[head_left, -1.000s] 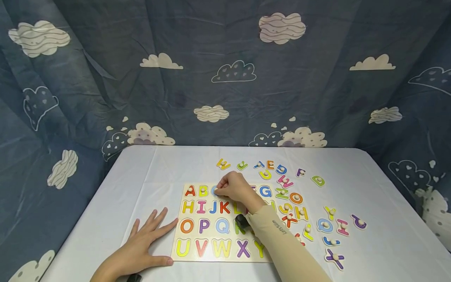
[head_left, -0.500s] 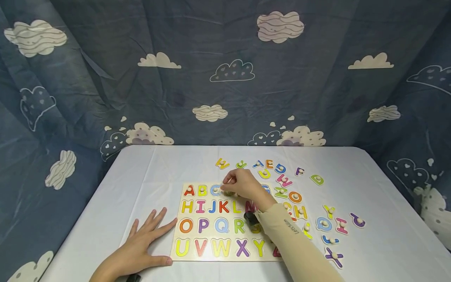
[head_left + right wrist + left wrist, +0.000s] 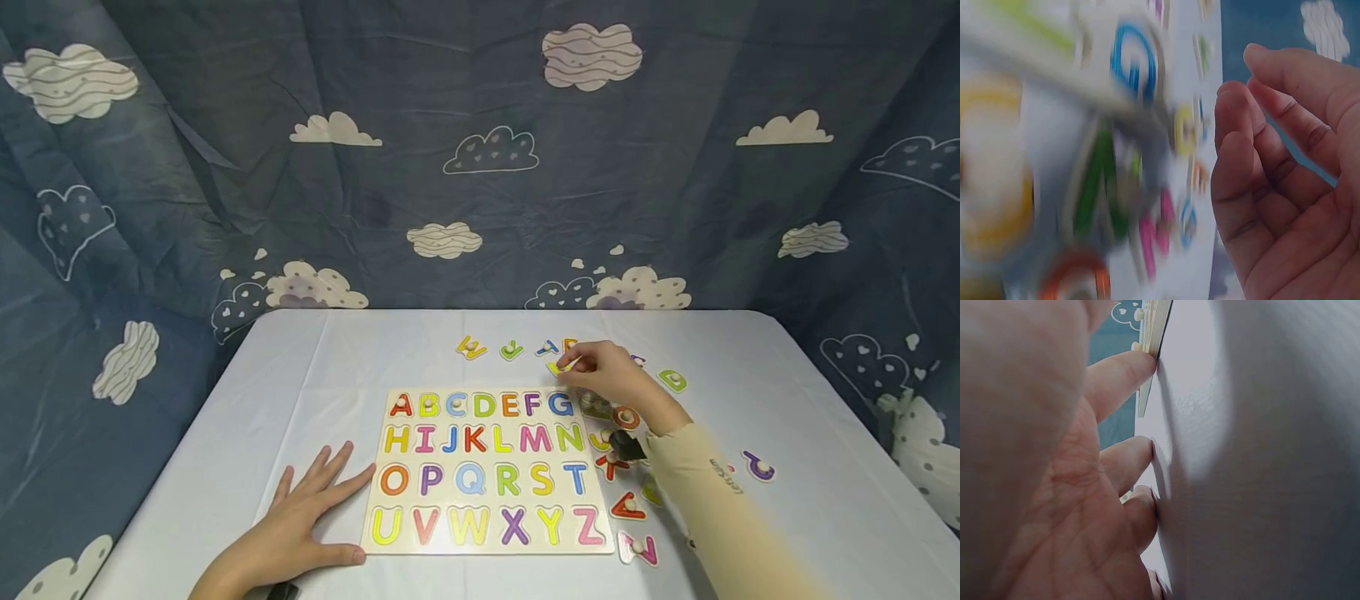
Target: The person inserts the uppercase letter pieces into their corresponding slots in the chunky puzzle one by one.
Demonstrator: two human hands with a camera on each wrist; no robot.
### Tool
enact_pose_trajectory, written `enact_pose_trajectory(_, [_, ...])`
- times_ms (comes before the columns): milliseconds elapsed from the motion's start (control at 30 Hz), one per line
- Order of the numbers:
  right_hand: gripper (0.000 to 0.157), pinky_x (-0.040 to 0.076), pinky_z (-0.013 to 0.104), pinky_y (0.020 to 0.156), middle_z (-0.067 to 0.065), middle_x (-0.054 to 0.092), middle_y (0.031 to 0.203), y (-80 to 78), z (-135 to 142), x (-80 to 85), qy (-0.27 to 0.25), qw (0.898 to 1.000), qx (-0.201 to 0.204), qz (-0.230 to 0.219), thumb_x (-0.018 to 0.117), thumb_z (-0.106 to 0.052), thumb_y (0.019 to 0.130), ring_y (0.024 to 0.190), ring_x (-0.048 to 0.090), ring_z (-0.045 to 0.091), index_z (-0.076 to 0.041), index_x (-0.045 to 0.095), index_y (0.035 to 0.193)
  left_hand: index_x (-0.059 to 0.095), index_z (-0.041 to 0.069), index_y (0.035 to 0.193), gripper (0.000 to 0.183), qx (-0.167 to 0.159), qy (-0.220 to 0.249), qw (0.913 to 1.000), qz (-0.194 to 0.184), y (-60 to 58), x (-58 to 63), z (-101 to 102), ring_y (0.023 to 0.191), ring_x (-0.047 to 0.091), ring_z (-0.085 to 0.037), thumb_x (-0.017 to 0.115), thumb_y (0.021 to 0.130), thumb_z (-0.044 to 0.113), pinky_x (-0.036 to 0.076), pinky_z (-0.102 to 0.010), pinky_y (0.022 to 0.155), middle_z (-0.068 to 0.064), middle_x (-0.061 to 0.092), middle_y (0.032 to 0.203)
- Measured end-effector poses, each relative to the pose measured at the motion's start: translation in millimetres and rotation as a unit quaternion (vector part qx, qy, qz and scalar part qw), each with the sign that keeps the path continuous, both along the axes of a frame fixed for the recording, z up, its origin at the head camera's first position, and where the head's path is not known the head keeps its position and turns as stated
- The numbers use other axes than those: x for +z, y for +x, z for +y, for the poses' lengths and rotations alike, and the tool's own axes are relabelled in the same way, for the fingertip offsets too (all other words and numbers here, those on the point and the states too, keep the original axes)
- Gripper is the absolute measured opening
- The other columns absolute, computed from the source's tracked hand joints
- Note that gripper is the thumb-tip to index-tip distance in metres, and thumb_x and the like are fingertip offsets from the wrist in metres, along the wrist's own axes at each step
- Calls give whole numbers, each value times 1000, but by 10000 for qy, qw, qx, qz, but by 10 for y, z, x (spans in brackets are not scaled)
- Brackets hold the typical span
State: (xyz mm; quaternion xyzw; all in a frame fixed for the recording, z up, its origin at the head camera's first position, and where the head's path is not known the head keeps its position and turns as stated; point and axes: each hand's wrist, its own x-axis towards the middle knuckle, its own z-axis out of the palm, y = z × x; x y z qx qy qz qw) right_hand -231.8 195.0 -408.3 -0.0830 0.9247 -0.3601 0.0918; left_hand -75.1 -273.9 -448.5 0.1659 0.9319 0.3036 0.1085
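An alphabet puzzle board [image 3: 487, 497] lies on the table; pegged A [image 3: 401, 406], B [image 3: 429, 406] and C [image 3: 456, 406] pieces sit in their places in its top row. My left hand [image 3: 288, 529] rests spread on the table, forefinger and thumb at the board's left edge; in the left wrist view a finger [image 3: 1124, 378] touches that edge. Beyond the board's upper right corner is my right hand [image 3: 618, 379], above loose letters, fingers loosely bent and nothing between them. Its fingertips overlap a yellow U piece [image 3: 556, 369] in the head view. The right wrist view shows the hand [image 3: 1291, 162] empty.
Loose pegged letters lie along the back and right of the board: an orange-yellow W [image 3: 471, 348], a green D [image 3: 672, 381], a red A [image 3: 628, 507], a purple P [image 3: 759, 467] and several others. My right sleeve [image 3: 712, 500] hides some of them. A dark cloud-print curtain [image 3: 480, 100] hangs behind the table.
My right hand has let go of the blue C on the board and moved right, to above the loose letters. My left hand has stayed in place.
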Motion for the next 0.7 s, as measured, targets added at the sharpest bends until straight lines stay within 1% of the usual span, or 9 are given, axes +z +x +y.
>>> enact_pose_trajectory(167, [29, 55, 30, 68, 10, 70, 90, 16, 373, 18, 163, 9996, -216, -60, 78, -21, 98, 78, 66, 24, -2, 74, 119, 55, 38, 157, 102, 14, 13, 10000, -28, -3, -14, -10, 163, 13, -57, 91, 66, 66, -3, -86, 120, -15, 29, 178])
enact_pose_trajectory(333, [35, 52, 28, 67, 9, 67, 94, 26, 704, -13, 306, 9981, -512, -164, 78, -25, 99, 83, 63, 24, -1, 72, 123, 55, 39, 157, 101, 8, 53, 10000, 41, -1, -19, -20, 163, 14, -57, 91, 67, 67, -2, -86, 120, -14, 29, 178])
enact_pose_trajectory(433, [38, 52, 27, 66, 9, 65, 96, 30, 868, -28, 380, 9971, -635, -190, 78, -26, 99, 85, 62, 24, 0, 71, 125, 55, 39, 158, 102, -21, 36, 10000, 79, -1, -18, -18, 163, 14, -58, 92, 67, 66, -1, -87, 119, -14, 30, 178])
enact_pose_trajectory(700, [41, 56, 30, 68, 14, 69, 96, 38, 1229, -72, 541, 9938, -945, -216, 75, -25, 101, 81, 64, 24, 3, 67, 130, 54, 40, 158, 103, 28, 41, 9999, -112, -23, -13, -11, 164, 10, -56, 92, 65, 67, -5, -86, 120, -14, 27, 179])
